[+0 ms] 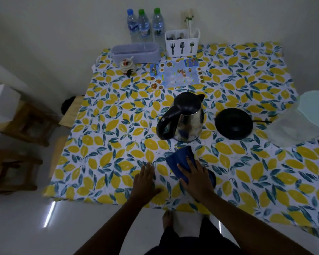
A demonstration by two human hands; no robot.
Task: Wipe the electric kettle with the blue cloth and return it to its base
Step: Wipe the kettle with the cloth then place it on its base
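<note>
A steel electric kettle with a black lid and black handle stands upright on the lemon-print tablecloth, handle toward the left. Its round black base lies to the right of it, apart from it, with a cord running right. A blue cloth lies on the table just in front of the kettle. My right hand rests flat on the near part of the cloth, fingers spread. My left hand lies flat on the tablecloth to the left of the cloth, holding nothing.
Against the far wall stand three water bottles, a white cutlery holder, a lilac box, a small jar and a printed menu. A pale mesh cover sits at the right edge. Wooden stools stand left.
</note>
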